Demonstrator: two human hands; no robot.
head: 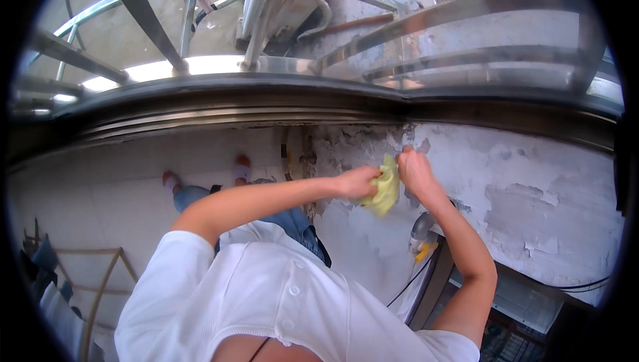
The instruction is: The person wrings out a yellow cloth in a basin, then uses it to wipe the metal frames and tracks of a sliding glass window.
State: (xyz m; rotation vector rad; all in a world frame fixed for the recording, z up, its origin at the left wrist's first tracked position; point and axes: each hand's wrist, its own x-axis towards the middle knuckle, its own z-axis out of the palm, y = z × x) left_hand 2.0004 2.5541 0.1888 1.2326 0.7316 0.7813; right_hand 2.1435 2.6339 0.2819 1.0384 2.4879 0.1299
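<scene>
Stretched across to the right, my left hand (358, 182) grips a crumpled yellow-green cloth (384, 190), which is slightly blurred and hangs below the fingers. My right hand (418, 171) is just to the right of the cloth's upper end, with its fingers curled. Whether it pinches an edge of the cloth is not clear. Both hands are in front of a wall (524, 202) with peeling white paint, below the dark metal window frame (299, 105).
Metal railing bars (264, 17) cross the top, beyond the window track. Below my right hand are a grey pipe elbow (423, 223) and a yellow fitting (426, 251), beside a dark-framed opening. A thin-framed rack (102, 287) stands at the lower left.
</scene>
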